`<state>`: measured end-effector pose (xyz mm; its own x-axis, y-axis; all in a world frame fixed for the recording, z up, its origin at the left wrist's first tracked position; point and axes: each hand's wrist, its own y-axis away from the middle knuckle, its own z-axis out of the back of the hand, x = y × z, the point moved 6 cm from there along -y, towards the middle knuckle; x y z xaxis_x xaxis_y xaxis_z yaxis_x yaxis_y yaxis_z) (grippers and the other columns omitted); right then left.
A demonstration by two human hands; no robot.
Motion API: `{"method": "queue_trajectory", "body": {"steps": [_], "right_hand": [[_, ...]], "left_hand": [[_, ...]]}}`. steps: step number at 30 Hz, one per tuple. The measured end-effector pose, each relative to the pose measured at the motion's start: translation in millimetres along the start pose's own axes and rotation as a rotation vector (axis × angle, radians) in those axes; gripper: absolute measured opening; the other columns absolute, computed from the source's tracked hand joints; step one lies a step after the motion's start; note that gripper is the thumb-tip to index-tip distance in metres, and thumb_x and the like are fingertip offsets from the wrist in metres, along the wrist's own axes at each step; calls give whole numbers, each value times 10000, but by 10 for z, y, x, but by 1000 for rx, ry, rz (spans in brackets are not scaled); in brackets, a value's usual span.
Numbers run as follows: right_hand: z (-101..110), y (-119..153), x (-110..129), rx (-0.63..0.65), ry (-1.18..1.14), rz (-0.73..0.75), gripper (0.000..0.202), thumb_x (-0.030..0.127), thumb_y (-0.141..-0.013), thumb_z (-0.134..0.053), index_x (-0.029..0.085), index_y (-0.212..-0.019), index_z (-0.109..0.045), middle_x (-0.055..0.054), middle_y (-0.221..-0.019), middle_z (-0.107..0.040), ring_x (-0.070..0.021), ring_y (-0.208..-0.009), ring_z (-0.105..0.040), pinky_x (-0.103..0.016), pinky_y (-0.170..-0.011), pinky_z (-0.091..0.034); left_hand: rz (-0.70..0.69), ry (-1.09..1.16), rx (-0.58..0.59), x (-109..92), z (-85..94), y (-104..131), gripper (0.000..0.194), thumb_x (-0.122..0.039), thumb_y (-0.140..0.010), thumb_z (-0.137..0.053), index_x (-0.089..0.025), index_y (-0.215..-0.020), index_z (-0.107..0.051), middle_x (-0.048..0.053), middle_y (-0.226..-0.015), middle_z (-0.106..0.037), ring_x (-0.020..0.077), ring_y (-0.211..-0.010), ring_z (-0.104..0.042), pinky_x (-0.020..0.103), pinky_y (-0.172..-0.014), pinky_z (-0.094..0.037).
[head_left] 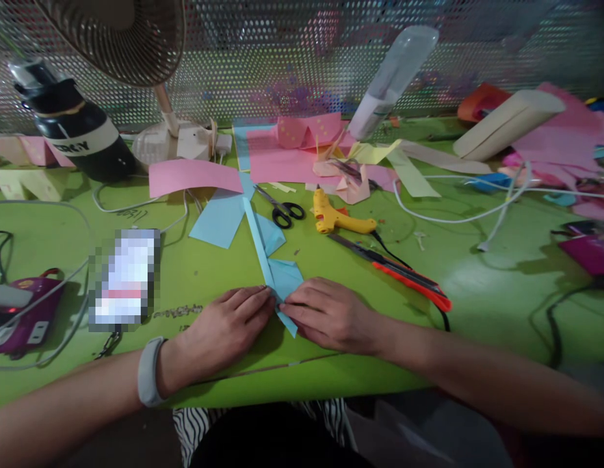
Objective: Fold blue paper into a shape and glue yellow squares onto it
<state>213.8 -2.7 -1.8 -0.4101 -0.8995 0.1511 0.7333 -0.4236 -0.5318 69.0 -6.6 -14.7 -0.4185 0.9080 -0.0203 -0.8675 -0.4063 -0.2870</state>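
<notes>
A folded strip of light blue paper lies lengthwise on the green table in front of me, its near tip sticking out between my hands. Fingers together, my left hand presses on the strip's left edge. From the other side, my right hand pinches the same paper near its lower end, with the fingertips of both hands close together. Creased blue flaps spread out to the right of the strip. Beyond its far end are a flat blue sheet and black-handled scissors.
A yellow glue gun and an orange utility knife lie to the right. On the left are a phone, a purple power strip, a dark bottle and a fan. Pink paper and white cables lie farther back.
</notes>
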Motion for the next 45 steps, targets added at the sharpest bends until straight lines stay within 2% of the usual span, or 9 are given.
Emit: {"method": "queue_trajectory", "body": {"steps": [18,45], "right_hand": [[15,11,18,-15,99,36,182,113,-910,-521,142,-959,-694,-65,-842,-709,-172,-785,-620,-325,-713,-525],[7,8,27,-1,84,45,170,100,-902,-549,119,-973,-702,-76,-843,-711,-181,-795,-629,-323,-701,-543]], "left_hand": [[4,-4,6,2,12,-14,307,-107,-941,-451,-31,-1210,-578,176,-1215,-666,277,-1095,-659,410,-901,-591],[-9,68,4,-6,3,4,315,-93,-944,-456,-24,-1231,-566,199,-1231,-656,272,-1134,-644,425,-929,-574]]}}
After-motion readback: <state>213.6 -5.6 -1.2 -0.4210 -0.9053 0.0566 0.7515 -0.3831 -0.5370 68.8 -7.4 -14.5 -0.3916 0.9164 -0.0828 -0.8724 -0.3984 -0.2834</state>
